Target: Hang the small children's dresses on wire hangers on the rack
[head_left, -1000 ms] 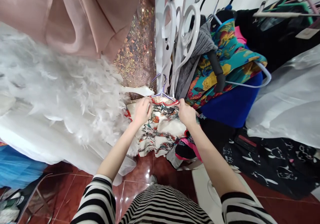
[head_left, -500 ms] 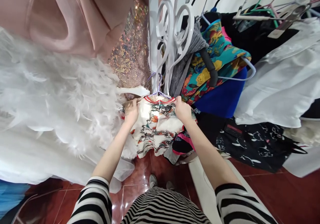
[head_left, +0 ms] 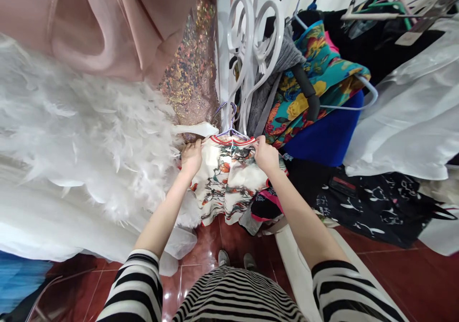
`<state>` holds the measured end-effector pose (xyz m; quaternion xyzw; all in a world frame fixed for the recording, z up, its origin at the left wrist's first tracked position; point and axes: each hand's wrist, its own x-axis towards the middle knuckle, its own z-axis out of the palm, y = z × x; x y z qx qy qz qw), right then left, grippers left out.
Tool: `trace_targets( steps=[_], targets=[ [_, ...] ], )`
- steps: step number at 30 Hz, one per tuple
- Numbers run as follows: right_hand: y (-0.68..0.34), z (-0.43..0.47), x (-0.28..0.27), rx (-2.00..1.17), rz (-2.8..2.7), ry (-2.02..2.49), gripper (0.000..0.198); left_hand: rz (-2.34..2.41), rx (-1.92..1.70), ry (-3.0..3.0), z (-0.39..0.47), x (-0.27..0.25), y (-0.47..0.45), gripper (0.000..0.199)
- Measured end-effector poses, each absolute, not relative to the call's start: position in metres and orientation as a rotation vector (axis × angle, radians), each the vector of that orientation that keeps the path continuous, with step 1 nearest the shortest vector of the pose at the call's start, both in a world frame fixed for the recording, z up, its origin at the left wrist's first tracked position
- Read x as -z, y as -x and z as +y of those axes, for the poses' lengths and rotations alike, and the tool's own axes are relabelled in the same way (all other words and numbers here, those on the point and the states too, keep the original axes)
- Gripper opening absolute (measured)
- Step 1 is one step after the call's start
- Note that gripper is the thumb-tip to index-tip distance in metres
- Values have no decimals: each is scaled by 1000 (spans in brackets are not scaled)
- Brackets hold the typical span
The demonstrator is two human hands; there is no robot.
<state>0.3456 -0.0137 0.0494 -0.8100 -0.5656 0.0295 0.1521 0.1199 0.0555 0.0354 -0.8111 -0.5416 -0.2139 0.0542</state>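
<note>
In the head view, we have the printed top [head_left: 229, 181] spread on a purple hanger [head_left: 231, 130], below the white scrolled frame [head_left: 223, 63] and between a white feathered garment [head_left: 122, 135] and a teal floral garment [head_left: 294, 104]. Our left hand [head_left: 191, 158] and right hand [head_left: 266, 154] are both closed, pinching its shoulders. The top appears to be on its hanger and drawn fairly flat; whether the hook is secured, or any straightening remains, we cannot tell. A second ago our left hand sat at the collar's edge; now it grips farther out, while our right hand remains near the collar's other end.
</note>
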Motion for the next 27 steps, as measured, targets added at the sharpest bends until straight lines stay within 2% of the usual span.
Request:
trace_targets(
  steps=[13, 24, 27],
  targets=[
    [-368, -10, -46, -25, -1794, 2255, 24, -1750, 526, 2474, 57, -46, -125, 24],
    [-405, 0, -26, -161, -1885, 1814, 30, -1752, 535, 2500, 47, -37, -133, 26],
    [-405, -2, -17, -91, -1841, 1684, 32, -1719, 612, 2529, 45, -33, -130, 25]
  ],
)
